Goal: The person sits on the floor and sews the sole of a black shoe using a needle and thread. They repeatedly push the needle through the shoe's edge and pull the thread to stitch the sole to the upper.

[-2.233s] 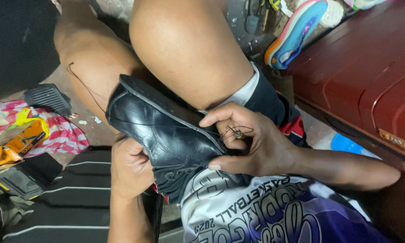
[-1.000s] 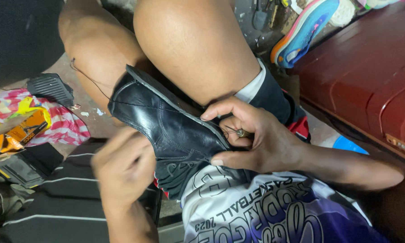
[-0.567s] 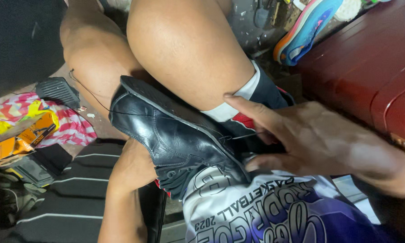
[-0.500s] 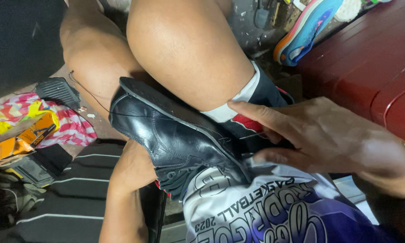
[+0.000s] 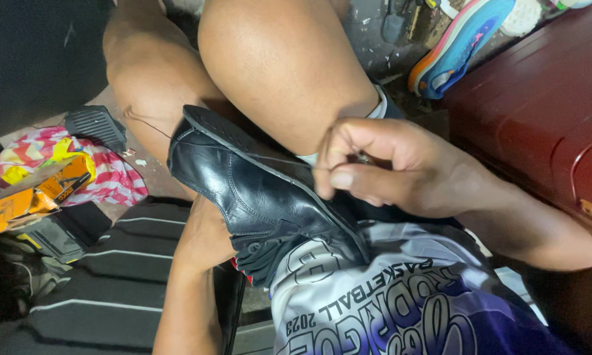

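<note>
Right hand (image 5: 388, 167) pinches thread, needle maybe; left hand (image 5: 207, 236) props black shoe (image 5: 256, 197) underneath, grip hidden. Risk: thread snags, shoe slips.

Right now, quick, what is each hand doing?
Left hand: under the black shoe, propping it; fingers hidden, so open or closed cannot be told.
Right hand: fingers pinched shut, apparently on a thin thread by the sole.

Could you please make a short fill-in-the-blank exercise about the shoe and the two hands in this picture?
1. The shoe the person works on is ____ in colour.
2. The right hand pinches a thin ____ near the sole.
3. The left hand supports the shoe from ____.
4. The large case at the right is dark ____.

Missing words: black; thread; below; red
</note>
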